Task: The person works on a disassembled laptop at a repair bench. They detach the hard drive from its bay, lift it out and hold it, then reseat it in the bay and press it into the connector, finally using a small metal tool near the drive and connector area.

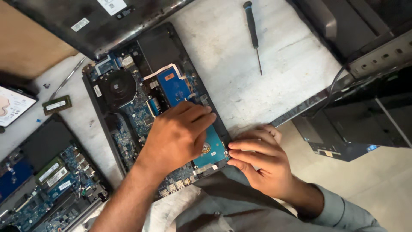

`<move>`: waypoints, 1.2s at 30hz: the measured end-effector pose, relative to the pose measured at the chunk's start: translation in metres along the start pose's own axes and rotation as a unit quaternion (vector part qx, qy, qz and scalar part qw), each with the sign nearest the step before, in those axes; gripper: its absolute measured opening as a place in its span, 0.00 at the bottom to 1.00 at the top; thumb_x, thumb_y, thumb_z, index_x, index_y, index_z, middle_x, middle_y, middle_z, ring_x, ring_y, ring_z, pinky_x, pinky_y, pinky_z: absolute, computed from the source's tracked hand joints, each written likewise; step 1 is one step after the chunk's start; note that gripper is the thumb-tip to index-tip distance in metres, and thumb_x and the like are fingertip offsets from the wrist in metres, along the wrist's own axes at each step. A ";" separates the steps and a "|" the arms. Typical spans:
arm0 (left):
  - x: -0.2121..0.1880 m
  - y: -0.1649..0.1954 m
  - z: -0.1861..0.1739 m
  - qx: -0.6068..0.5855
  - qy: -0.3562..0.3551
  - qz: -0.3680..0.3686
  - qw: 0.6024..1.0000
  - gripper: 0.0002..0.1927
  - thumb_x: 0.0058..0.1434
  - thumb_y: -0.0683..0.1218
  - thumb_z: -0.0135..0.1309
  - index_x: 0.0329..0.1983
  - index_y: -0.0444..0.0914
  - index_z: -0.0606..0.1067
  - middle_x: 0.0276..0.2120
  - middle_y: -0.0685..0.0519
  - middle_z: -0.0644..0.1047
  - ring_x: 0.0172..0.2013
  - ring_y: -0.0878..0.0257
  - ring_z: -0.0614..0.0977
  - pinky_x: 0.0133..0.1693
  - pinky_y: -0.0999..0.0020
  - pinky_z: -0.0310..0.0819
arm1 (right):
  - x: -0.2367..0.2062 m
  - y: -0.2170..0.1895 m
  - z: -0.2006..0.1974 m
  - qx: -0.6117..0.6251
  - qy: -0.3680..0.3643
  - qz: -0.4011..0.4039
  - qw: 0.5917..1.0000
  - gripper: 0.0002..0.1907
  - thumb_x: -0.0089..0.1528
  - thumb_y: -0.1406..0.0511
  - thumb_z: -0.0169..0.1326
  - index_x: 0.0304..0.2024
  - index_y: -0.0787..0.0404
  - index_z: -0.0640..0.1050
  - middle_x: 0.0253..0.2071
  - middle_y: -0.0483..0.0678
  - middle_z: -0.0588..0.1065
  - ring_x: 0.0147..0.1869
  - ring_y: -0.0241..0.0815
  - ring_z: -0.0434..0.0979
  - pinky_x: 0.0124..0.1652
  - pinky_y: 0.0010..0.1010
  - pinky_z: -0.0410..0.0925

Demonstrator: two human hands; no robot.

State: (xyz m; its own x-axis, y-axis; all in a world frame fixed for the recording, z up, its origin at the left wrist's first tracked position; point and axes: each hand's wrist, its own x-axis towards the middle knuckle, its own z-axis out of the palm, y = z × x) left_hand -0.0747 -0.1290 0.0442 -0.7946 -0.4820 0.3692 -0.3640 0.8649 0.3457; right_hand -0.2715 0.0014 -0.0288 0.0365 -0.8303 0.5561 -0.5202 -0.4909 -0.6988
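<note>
Two hands work an opened laptop (128, 107), its blue board and fan exposed: left hand (178, 135) presses flat, released, on the silver-blue drive (212, 150); right hand (257, 161) steadies the laptop's edge, fingers extended.

Screwdriver (253, 34) right of opened laptop (128, 107)

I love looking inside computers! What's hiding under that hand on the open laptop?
Under the left hand a blue hard drive peeks out within the open laptop. Most of the drive is covered.

Soft even daylight, slight blur.
</note>
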 end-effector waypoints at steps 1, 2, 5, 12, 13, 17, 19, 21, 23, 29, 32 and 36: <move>0.000 0.001 0.000 0.007 -0.019 -0.008 1.000 0.16 0.46 0.37 0.58 0.40 0.35 0.78 0.41 0.50 0.79 0.42 0.52 0.81 0.43 0.60 0.78 | 0.001 -0.002 -0.001 0.000 -0.004 0.002 1.000 0.10 0.55 0.66 0.68 0.38 0.60 0.82 0.45 0.43 0.81 0.49 0.44 0.79 0.55 0.40 0.63; 0.000 0.002 0.000 0.013 -0.038 -0.018 0.999 0.13 0.46 0.37 0.59 0.37 0.35 0.78 0.38 0.50 0.79 0.41 0.52 0.81 0.43 0.59 0.78 | 0.003 -0.003 -0.002 0.003 -0.003 0.006 1.000 0.10 0.55 0.66 0.68 0.38 0.61 0.82 0.45 0.43 0.81 0.49 0.44 0.79 0.55 0.39 0.63; -0.004 0.006 0.000 0.049 -0.021 -0.003 0.999 0.13 0.43 0.39 0.58 0.35 0.37 0.76 0.35 0.51 0.76 0.40 0.51 0.79 0.52 0.53 0.73 | 0.005 -0.007 -0.002 -0.002 -0.009 0.013 1.000 0.10 0.55 0.66 0.68 0.37 0.61 0.82 0.44 0.43 0.81 0.48 0.44 0.79 0.54 0.37 0.63; -0.019 0.003 0.006 0.087 0.009 0.009 0.996 0.19 0.49 0.40 0.54 0.47 0.40 0.77 0.37 0.52 0.78 0.45 0.52 0.79 0.62 0.48 0.64 | 0.006 -0.012 0.002 -0.033 -0.020 0.023 0.999 0.09 0.54 0.68 0.68 0.36 0.62 0.83 0.45 0.44 0.81 0.47 0.41 0.78 0.52 0.32 0.62; -0.022 0.002 0.006 0.092 0.020 0.015 0.995 0.18 0.48 0.41 0.54 0.45 0.40 0.77 0.39 0.51 0.78 0.45 0.52 0.79 0.62 0.47 0.64 | 0.007 -0.013 0.002 -0.029 -0.020 0.022 0.999 0.09 0.54 0.68 0.68 0.36 0.62 0.82 0.45 0.45 0.81 0.48 0.41 0.78 0.52 0.31 0.63; -0.029 0.000 0.007 0.116 0.029 0.010 0.993 0.12 0.49 0.43 0.54 0.38 0.41 0.78 0.40 0.53 0.79 0.44 0.54 0.79 0.60 0.46 0.64 | 0.015 -0.019 -0.003 -0.033 -0.064 0.057 0.996 0.08 0.53 0.70 0.68 0.34 0.63 0.81 0.45 0.47 0.81 0.47 0.42 0.79 0.50 0.32 0.67; -0.030 0.003 0.009 0.128 0.011 0.000 0.992 0.08 0.52 0.44 0.54 0.36 0.42 0.79 0.37 0.54 0.78 0.43 0.54 0.78 0.58 0.47 0.66 | 0.020 -0.020 -0.007 -0.012 -0.098 0.089 0.991 0.08 0.54 0.71 0.68 0.33 0.63 0.80 0.45 0.47 0.81 0.45 0.41 0.81 0.47 0.31 0.71; -0.029 0.005 0.011 0.139 -0.005 -0.008 0.990 0.06 0.54 0.44 0.54 0.33 0.43 0.79 0.35 0.54 0.77 0.43 0.54 0.78 0.54 0.48 0.68 | 0.024 -0.019 -0.010 -0.021 -0.125 0.070 0.990 0.09 0.54 0.71 0.67 0.32 0.64 0.79 0.44 0.48 0.80 0.46 0.42 0.81 0.46 0.31 0.71; -0.031 0.006 0.013 0.145 0.026 -0.011 0.989 0.05 0.53 0.45 0.54 0.31 0.43 0.79 0.35 0.55 0.77 0.44 0.54 0.78 0.52 0.49 0.69 | 0.028 -0.016 -0.011 -0.014 -0.158 0.079 0.984 0.10 0.53 0.72 0.68 0.32 0.64 0.78 0.42 0.48 0.79 0.45 0.42 0.80 0.45 0.30 0.71; -0.032 0.002 0.012 0.079 0.038 0.034 0.996 0.07 0.52 0.45 0.55 0.32 0.38 0.78 0.39 0.51 0.76 0.47 0.53 0.77 0.52 0.57 0.71 | 0.040 -0.006 -0.016 0.041 -0.207 0.247 0.946 0.14 0.49 0.74 0.69 0.35 0.65 0.80 0.33 0.46 0.77 0.39 0.38 0.78 0.40 0.28 0.71; -0.030 -0.002 0.011 0.021 0.012 0.040 0.999 0.11 0.51 0.45 0.57 0.36 0.37 0.79 0.36 0.47 0.76 0.45 0.50 0.77 0.50 0.55 0.72 | 0.042 -0.003 -0.017 0.094 -0.202 0.199 0.954 0.12 0.51 0.74 0.67 0.37 0.64 0.81 0.37 0.44 0.79 0.41 0.35 0.80 0.41 0.27 0.72; -0.033 -0.004 0.010 -0.046 0.014 0.044 0.998 0.08 0.54 0.46 0.60 0.36 0.40 0.81 0.37 0.46 0.75 0.43 0.47 0.77 0.46 0.52 0.71 | 0.039 -0.006 -0.022 0.011 -0.216 0.095 0.972 0.11 0.54 0.71 0.67 0.40 0.62 0.83 0.39 0.44 0.78 0.41 0.38 0.79 0.42 0.29 0.71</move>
State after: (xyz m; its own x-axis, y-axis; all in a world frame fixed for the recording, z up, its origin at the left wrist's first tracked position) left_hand -0.0521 -0.1151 0.0219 -0.8074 -0.4102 0.4241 -0.2469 0.8877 0.3886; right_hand -0.2857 -0.0223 0.0067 0.2988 -0.9373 0.1797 -0.5346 -0.3203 -0.7821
